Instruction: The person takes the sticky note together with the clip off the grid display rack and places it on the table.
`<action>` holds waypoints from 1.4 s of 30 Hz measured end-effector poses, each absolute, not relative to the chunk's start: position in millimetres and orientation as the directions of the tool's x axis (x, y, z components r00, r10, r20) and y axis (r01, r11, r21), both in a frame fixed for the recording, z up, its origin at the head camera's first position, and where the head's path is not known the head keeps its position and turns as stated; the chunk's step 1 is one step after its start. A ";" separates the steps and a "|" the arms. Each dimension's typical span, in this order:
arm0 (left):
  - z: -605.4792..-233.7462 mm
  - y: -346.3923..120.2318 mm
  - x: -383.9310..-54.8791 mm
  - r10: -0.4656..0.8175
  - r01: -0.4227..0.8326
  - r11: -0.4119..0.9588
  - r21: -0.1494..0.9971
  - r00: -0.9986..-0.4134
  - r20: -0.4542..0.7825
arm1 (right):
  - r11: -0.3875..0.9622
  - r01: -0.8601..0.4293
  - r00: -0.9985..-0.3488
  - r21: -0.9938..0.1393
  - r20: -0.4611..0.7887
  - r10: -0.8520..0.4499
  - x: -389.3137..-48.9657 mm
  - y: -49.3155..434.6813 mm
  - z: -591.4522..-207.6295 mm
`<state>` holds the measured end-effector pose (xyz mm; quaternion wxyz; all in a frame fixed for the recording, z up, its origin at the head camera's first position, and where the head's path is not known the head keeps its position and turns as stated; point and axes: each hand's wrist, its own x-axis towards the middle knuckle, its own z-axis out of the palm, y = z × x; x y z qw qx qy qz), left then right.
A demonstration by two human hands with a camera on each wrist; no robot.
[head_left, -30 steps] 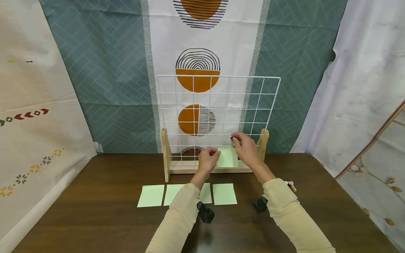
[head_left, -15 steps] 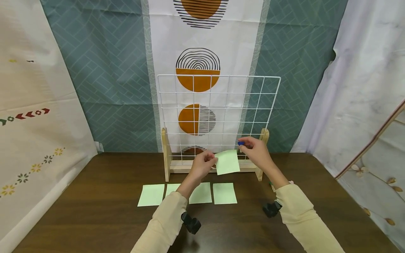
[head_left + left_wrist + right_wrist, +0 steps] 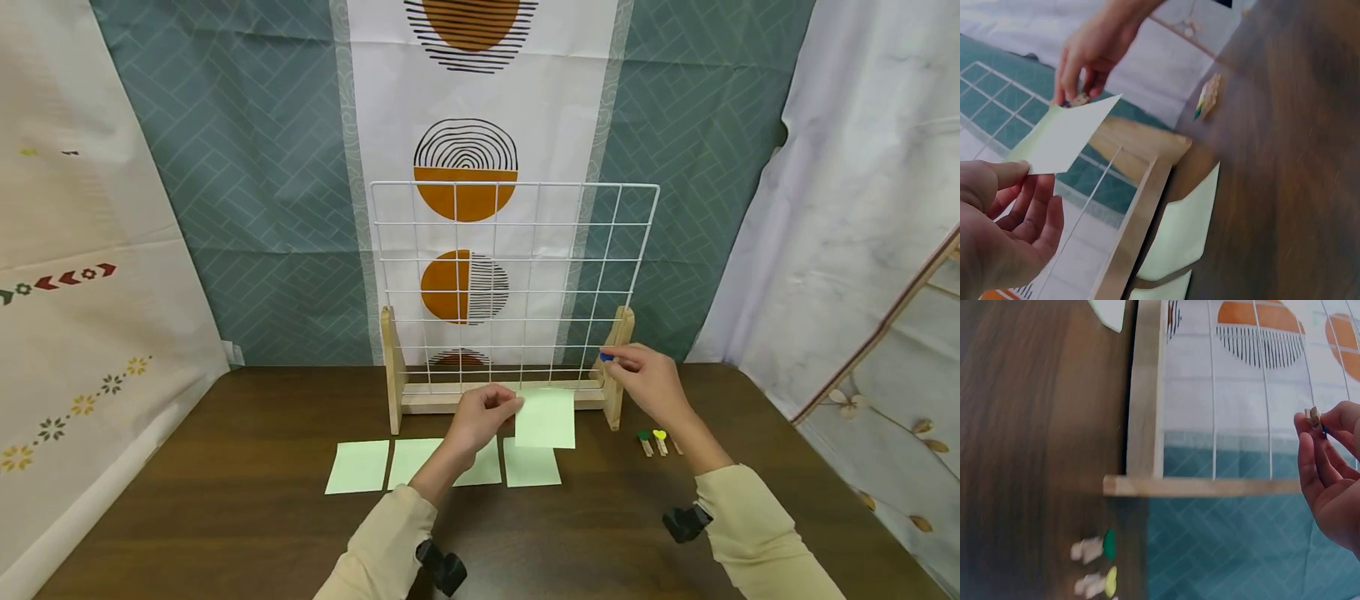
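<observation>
My left hand pinches a pale green paper square by its left edge, thumb on the near face. The paper is held up in front of the grid's wooden base. Off to the right, my right hand pinches a small wooden clothespin with a blue top, level with the rack's right leg. Behind both hands stands a white wire grid in a wooden stand. In the left wrist view the paper tilts between the two hands.
Several more green paper squares lie in a row on the dark table before the stand. Clothespins with green and yellow tops lie to the right, below my right forearm. A patterned cloth hangs behind.
The paper has come down and toward me, away from the grid, with my left hand. My right hand has moved right and slightly down with the blue clothespin, uncovering the clothespins on the table.
</observation>
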<state>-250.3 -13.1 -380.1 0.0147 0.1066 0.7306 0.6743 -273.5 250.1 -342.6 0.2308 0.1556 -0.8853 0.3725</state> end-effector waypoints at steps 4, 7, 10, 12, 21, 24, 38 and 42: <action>-383.1 -3.5 -244.1 0.205 0.098 0.034 0.995 -0.975 0.089 | 0.703 -0.410 -0.858 -0.582 0.507 -0.080 -269.6 268.7 -349.4; -387.9 3.9 -241.8 0.218 0.088 0.021 0.996 -0.972 0.082 | 0.731 -0.362 -0.877 -0.579 0.477 -0.056 -266.4 283.0 -354.6; -395.7 10.9 -242.6 0.223 0.080 0.020 0.997 -0.972 0.074 | 0.759 -0.311 -0.895 -0.572 0.444 -0.032 -263.1 296.3 -359.1; -401.3 15.4 -243.8 0.221 0.074 0.027 0.997 -0.973 0.067 | 0.772 -0.283 -0.904 -0.569 0.427 -0.017 -262.0 304.6 -362.2; -414.3 38.2 -245.2 0.195 0.015 0.032 0.999 -0.981 0.009 | 0.802 -0.180 -0.953 -0.570 0.302 0.001 -264.8 341.9 -379.0; -416.2 46.9 -245.7 0.191 0.012 0.032 0.999 -0.982 0.006 | 0.821 -0.166 -0.960 -0.547 0.278 -0.009 -265.0 356.5 -383.7; -427.0 64.4 -249.2 0.123 0.079 0.216 0.973 -0.991 0.053 | 0.845 -0.149 -0.989 -0.514 0.079 -0.126 -264.9 399.6 -399.0; -429.6 66.6 -250.0 0.116 0.149 0.284 0.947 -0.986 0.121 | 0.832 -0.160 -0.987 -0.531 0.061 -0.150 -264.9 405.0 -404.8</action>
